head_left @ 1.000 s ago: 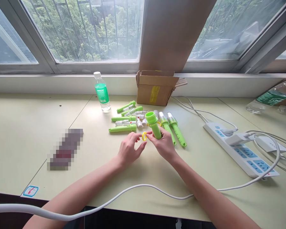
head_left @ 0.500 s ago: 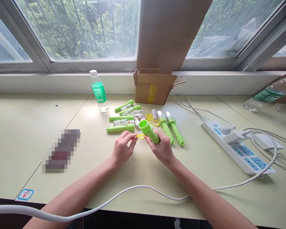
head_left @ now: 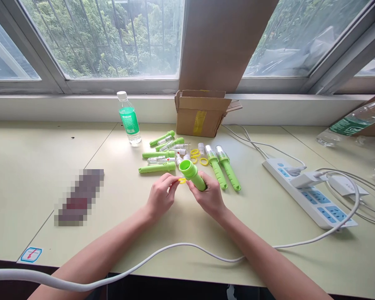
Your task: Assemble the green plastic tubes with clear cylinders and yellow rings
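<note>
My right hand (head_left: 208,195) is wrapped round a green tube-shaped handle (head_left: 193,175), its open threaded end tilted up and to the left. Between the fingertips of my left hand (head_left: 162,196) is a yellow ring (head_left: 182,180), just below the handle's open end. Beyond the hands lie several loose green handles (head_left: 158,167), clear plastic tubes (head_left: 158,160) and small white parts (head_left: 178,158). More yellow rings (head_left: 203,161) rest beside them. Two handles with clear caps fitted (head_left: 228,168) lie side by side to the right.
A water bottle (head_left: 129,121) and an open cardboard box (head_left: 203,116) stand at the back. On the right is a power strip (head_left: 309,196) with plugs and cables. A white cable (head_left: 162,251) crosses the front. A blurred dark object (head_left: 80,198) lies left.
The green handle has shifted slightly left and down, with its open end tipped a little further left. The left hand still pinches the yellow ring.
</note>
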{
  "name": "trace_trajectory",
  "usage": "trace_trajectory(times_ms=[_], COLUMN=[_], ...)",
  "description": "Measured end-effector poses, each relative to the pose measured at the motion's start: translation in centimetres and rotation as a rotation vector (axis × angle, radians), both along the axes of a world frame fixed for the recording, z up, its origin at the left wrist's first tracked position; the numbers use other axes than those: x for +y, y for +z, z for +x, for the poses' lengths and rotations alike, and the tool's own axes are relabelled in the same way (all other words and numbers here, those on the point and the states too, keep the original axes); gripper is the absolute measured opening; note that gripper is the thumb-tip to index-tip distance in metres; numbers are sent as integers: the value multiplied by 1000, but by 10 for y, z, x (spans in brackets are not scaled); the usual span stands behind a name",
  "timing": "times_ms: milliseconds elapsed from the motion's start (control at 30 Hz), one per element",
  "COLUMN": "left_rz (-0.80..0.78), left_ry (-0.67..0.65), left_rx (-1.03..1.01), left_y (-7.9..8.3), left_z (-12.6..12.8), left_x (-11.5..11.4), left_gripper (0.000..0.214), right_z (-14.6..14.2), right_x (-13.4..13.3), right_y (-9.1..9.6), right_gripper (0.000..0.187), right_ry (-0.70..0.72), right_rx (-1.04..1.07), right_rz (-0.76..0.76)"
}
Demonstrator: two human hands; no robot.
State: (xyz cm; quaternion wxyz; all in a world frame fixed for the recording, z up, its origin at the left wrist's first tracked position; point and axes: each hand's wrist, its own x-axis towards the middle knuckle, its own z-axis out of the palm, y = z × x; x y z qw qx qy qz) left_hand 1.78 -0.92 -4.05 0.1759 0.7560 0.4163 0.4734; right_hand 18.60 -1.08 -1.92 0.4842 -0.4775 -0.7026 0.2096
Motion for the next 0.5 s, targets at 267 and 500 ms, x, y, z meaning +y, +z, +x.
trace_trajectory(times_ms=[267, 500], left_rz=[-47, -72], left_ry=[-13, -7], left_rx=[-38, -45], left_y=[3, 2], left_z=[1, 0], left_x=[1, 2], left_gripper=[12, 12], right_z=[1, 3], right_x=[0, 1], right_y=[-2, -2], right_gripper=[20, 19], right_ry=[3, 3], right_rx=[21, 28], right_rz=[-45, -64])
